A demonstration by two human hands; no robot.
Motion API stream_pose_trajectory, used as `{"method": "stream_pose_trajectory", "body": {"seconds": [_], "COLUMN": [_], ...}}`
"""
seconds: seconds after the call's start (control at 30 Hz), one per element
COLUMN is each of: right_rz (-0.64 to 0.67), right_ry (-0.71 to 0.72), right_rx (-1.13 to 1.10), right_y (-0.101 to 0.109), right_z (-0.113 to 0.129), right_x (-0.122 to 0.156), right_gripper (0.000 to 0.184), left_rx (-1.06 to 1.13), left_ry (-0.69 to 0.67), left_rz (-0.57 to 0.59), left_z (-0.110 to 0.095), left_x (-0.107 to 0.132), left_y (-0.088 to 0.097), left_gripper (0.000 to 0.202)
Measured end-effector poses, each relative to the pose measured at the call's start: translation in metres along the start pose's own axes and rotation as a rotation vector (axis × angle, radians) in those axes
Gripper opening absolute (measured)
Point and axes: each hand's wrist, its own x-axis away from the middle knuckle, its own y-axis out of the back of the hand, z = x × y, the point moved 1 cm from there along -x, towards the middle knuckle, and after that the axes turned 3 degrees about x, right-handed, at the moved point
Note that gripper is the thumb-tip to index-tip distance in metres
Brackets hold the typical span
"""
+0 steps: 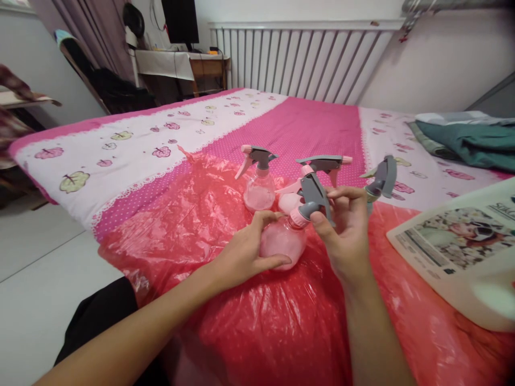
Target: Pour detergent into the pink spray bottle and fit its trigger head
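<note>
My left hand (246,247) is wrapped round the clear, rounded body of a spray bottle (285,245), thumb in front. The bottle leans to the right and has a pink collar. Its grey and pink trigger head (314,188) is pinched between the thumb and fingers of my right hand (346,228). Just behind stands a second spray bottle (259,194) with a pink trigger. Another grey and pink spray head (328,161) shows behind the held one, its bottle partly hidden. Beyond my right hand a further grey spray head (382,179) sticks up, its bottle mostly covered.
Red plastic sheeting (161,225) lies under the bottles on a pink and white bed (322,120). A large pale jug (450,284) with a picture label stands at the right. Folded green cloth (470,139) lies behind it. A desk (164,63) with a monitor is at the back left.
</note>
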Motion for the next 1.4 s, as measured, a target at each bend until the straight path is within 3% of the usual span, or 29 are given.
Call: {"method": "stream_pose_trajectory", "body": {"seconds": [0.1,0.23,0.4,0.5,0.77,0.97,1.13,1.27,1.4], "right_rz": [-0.036,-0.111,-0.264,-0.287,-0.196,-0.179,-0.136,-0.221,-0.166], "right_ry": [-0.059,-0.125,-0.164,-0.157,-0.161,0.049,-0.100,-0.034,-0.094], "right_rx": [0.071,-0.028,-0.171,-0.193,-0.108,0.098,-0.020,0.010,-0.052], "right_y": [0.000,0.002,0.004,0.004,0.005,0.005,0.007,0.008,0.006], "right_z": [-0.001,-0.004,-0.009,-0.010,-0.004,0.003,-0.005,-0.004,-0.004], "right_x": [0.001,0.003,0.000,-0.002,0.003,0.005,0.006,0.005,0.005], "right_gripper": [0.026,0.026,0.039,0.046,0.047,0.041,0.041,0.042,0.045], "left_rx": [0.010,-0.019,-0.055,-0.053,-0.073,-0.078,-0.065,-0.066,-0.064], "left_ry": [-0.031,-0.026,0.008,-0.025,-0.116,-0.072,-0.084,-0.088,-0.083], "left_rz": [0.011,0.032,0.045,0.079,0.118,0.115,0.119,0.116,0.121], "left_z": [0.000,-0.003,-0.007,-0.008,-0.007,-0.007,-0.007,-0.007,-0.007], "left_x": [-0.002,-0.004,-0.004,-0.003,-0.002,-0.003,-0.002,-0.002,-0.003], "left_y": [0.001,0.002,0.004,0.006,0.005,0.004,0.005,0.004,0.004], "left_gripper": [0.085,0.089,0.088,0.092,0.096,0.095,0.094,0.096,0.095]}}
